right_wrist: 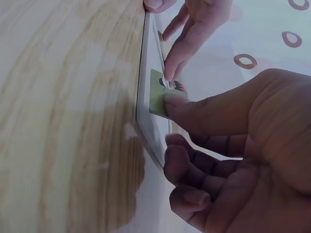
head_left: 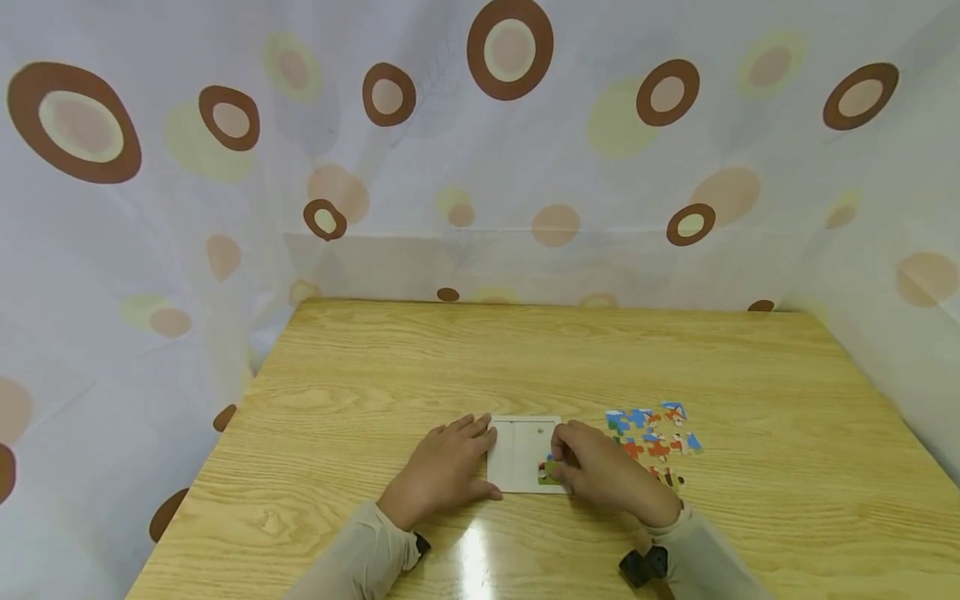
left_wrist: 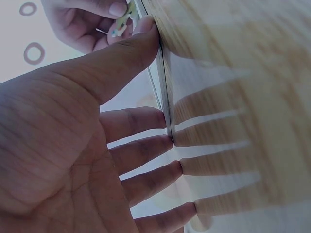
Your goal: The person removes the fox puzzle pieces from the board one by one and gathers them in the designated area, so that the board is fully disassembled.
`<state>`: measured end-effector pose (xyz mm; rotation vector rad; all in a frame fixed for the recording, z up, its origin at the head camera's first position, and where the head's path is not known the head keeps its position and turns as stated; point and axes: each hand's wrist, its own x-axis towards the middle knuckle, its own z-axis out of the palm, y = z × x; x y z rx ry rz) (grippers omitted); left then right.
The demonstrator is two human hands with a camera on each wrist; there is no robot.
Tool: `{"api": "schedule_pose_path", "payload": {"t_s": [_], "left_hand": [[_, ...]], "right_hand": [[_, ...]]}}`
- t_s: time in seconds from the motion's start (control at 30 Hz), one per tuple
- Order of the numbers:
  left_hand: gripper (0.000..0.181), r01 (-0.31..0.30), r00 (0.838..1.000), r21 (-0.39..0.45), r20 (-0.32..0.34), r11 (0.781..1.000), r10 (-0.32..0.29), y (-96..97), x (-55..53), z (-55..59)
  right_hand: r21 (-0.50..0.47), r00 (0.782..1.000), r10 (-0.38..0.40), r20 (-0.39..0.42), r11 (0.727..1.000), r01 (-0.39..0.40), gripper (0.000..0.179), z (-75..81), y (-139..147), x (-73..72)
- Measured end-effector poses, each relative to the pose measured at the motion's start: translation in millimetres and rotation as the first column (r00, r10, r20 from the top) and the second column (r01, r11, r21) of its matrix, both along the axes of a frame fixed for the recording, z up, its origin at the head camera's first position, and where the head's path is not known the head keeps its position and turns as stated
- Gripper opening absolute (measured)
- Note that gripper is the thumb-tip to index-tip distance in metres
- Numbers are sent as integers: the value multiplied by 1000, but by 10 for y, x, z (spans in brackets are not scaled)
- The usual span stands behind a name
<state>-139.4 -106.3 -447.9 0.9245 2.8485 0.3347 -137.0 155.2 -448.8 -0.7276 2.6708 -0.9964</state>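
Observation:
A shallow white puzzle tray [head_left: 513, 454] lies flat on the table, its bare base showing on the left side. Spread along its left side, my left hand [head_left: 444, 467] rests with thumb and fingertips at the rim. At the tray's lower right corner, my right hand [head_left: 609, 473] pinches a green jigsaw piece [right_wrist: 158, 94], with the thumb on its face and the other fingers curled. Parts of the piece are hidden behind that thumb and fingers.
Several loose jigsaw pieces [head_left: 658, 447] in blue, orange and green lie just right of the tray, partly behind my right hand. The wooden table [head_left: 360, 358] runs back to a white spotted curtain [head_left: 420, 167].

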Motion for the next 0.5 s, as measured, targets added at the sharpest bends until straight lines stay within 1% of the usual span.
{"api": "schedule_pose_path", "payload": {"t_s": [0.17, 0.33, 0.43, 0.5], "left_hand": [[81, 3, 1000, -4, -14, 1000, -3, 2, -4, 18], [82, 4, 1000, -1, -2, 1000, -4, 3, -4, 10], [81, 6, 1000, 0, 1, 1000, -6, 7, -3, -1], [81, 9, 1000, 3, -4, 1000, -9, 8, -2, 1]], "right_hand": [[-61, 999, 28, 34, 998, -26, 19, -2, 9, -9], [-113, 998, 58, -3, 992, -58, 18, -16, 64, 4], [-137, 998, 53, -30, 989, -57, 16, -1, 139, 19], [-147, 997, 45, -64, 988, -53, 15, 17, 212, 23]]}}
